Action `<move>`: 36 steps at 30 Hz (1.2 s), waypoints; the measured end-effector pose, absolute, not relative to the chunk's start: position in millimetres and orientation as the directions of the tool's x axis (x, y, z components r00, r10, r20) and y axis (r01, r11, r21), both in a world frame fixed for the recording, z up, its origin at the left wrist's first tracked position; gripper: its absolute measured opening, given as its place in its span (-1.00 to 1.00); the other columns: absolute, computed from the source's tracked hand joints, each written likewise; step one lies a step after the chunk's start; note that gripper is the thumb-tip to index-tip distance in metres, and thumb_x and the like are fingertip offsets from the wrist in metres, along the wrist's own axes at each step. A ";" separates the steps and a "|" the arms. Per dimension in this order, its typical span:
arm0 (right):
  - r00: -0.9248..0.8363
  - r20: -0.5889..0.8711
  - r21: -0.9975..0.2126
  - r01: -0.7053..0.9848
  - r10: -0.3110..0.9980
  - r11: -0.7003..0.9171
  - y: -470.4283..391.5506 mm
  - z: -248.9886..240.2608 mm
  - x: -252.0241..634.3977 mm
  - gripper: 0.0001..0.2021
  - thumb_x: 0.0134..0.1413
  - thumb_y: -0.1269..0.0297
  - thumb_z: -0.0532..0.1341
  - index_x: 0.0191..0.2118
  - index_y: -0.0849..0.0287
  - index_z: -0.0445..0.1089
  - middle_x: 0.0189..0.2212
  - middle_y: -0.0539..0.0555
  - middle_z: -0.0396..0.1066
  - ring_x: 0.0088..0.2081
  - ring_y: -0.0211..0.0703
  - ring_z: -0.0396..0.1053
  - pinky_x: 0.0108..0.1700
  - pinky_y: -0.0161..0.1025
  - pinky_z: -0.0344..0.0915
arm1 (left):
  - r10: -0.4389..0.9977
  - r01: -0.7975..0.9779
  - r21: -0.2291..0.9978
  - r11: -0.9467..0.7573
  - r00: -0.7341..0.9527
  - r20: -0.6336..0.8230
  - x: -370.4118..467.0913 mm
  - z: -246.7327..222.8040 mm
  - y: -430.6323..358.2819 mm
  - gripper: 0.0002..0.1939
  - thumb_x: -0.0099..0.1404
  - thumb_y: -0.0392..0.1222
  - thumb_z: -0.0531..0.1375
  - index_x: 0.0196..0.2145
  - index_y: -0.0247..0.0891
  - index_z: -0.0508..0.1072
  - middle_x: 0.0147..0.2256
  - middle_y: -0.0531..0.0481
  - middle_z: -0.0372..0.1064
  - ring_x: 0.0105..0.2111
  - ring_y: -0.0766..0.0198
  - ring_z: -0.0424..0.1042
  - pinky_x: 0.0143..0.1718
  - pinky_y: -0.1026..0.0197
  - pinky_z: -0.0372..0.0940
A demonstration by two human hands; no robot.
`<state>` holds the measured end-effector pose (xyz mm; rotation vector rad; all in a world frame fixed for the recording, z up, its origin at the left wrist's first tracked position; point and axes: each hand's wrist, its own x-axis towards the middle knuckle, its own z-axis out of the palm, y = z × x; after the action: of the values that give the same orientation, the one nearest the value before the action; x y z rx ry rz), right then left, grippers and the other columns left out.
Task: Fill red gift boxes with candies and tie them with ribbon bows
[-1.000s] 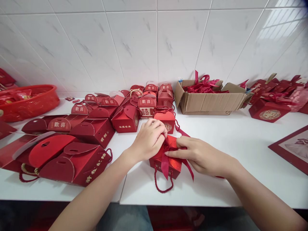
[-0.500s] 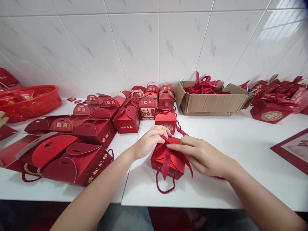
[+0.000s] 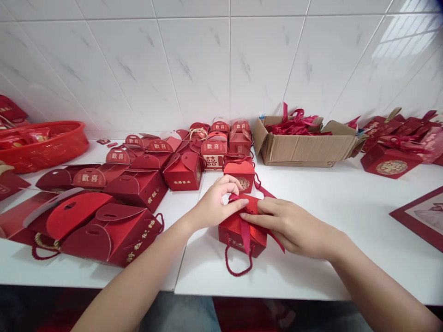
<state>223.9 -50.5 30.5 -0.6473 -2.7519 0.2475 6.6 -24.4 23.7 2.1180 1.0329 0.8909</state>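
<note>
- Firstly, far left: one red plastic tub, shallow, holding red packets; a red carton before it, cut off by the picture's edge.
- Left of centre: a group of red boxes, several rows deep, with rounded, slotted flaps; gold lettering on some, cord handles on a few.
- Centre, rear: further boxes standing close together, one of them bearing a white label.
- Left hand: at the top of the worked box, fingers curled, thumb stretched over the ribbon; cannot tell whether the pinch is closed.
- Red gift box: one, upright on the white table near its front edge, between the two hands; twisted cord handle hanging to the fore.
- Ribbon: dark red, lying across the box top, ends trailing over the front and right.
- Right hand: apart from the left, though near; one digit extended to the ribbon, the rest bent beside the box; grip hidden, cannot tell.
- Right, rear: open cardboard carton, filled with loose ribbons.
- Far right: ribboned red boxes; nearer, a red-bordered picture, partly visible.
</note>
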 end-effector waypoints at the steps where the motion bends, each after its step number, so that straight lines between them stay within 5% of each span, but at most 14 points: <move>1: -0.854 0.244 -0.231 0.408 0.459 0.883 -50.1 31.0 224.0 -0.49 0.07 0.60 -0.02 0.13 0.22 0.32 -0.19 0.21 0.39 -0.22 -0.08 0.30 -0.16 -0.10 0.33 | 0.827 0.430 0.737 -0.521 0.469 0.310 6.0 23.6 -23.8 -0.75 0.25 -0.16 0.17 -0.50 -0.23 0.17 -0.20 -0.05 0.24 -0.15 0.23 0.29 -0.02 0.13 0.21; 10: -0.827 0.287 -0.320 0.393 0.483 0.862 -47.8 29.6 227.4 -0.55 0.20 0.53 -0.05 0.12 0.11 0.33 -0.13 0.19 0.41 -0.14 -0.10 0.35 -0.11 -0.11 0.36 | 0.840 0.424 0.752 -0.504 0.442 0.314 6.9 17.9 -21.8 -0.71 0.25 -0.16 0.17 -0.54 -0.23 0.15 -0.14 -0.09 0.30 -0.11 0.21 0.33 -0.01 0.12 0.23; 15: -0.641 0.402 -0.581 0.374 0.654 0.723 -41.7 20.4 232.2 -0.70 0.22 0.43 0.06 0.04 0.11 0.33 -0.14 0.13 0.42 -0.19 -0.19 0.37 -0.17 -0.24 0.34 | 0.856 0.342 0.835 -0.432 0.447 0.260 8.7 18.6 -25.8 -0.65 0.22 -0.12 0.21 -0.56 -0.23 0.11 -0.09 -0.10 0.39 -0.07 0.17 0.37 -0.01 0.11 0.23; 20: -0.449 0.376 -0.775 0.328 0.811 0.541 -34.6 13.7 230.9 -0.86 0.23 0.26 0.11 -0.17 0.16 0.33 -0.38 0.03 0.41 -0.43 -0.29 0.30 -0.38 -0.32 0.27 | 0.861 0.305 0.872 -0.384 0.458 0.220 11.2 22.2 -29.7 -0.57 0.17 -0.12 0.26 -0.58 -0.22 0.04 -0.11 -0.09 0.45 -0.09 0.16 0.40 -0.05 0.11 0.25; 26: -0.410 0.386 -0.802 0.294 0.826 0.521 -31.5 9.1 228.3 -0.87 0.21 0.26 0.12 -0.24 0.18 0.34 -0.38 0.05 0.41 -0.43 -0.27 0.32 -0.38 -0.29 0.29 | 0.861 0.313 0.878 -0.362 0.472 0.187 12.9 22.2 -31.3 -0.51 0.12 -0.15 0.28 -0.60 -0.21 -0.03 -0.20 -0.09 0.48 -0.22 0.21 0.42 -0.13 0.12 0.27; 36: -0.349 0.475 -0.771 0.278 0.808 0.573 -27.5 2.9 226.9 -0.93 0.19 0.32 0.14 -0.31 0.17 0.32 -0.40 0.02 0.38 -0.42 -0.28 0.32 -0.36 -0.30 0.30 | 0.832 0.319 0.870 -0.375 0.530 0.164 12.3 22.9 -32.3 -0.50 0.12 -0.17 0.28 -0.61 -0.22 -0.06 -0.18 -0.09 0.44 -0.14 0.18 0.38 -0.10 0.11 0.22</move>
<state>226.9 -27.5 2.9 -0.8775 -1.8963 0.7336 12.3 -32.3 22.9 1.9330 0.9392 0.7753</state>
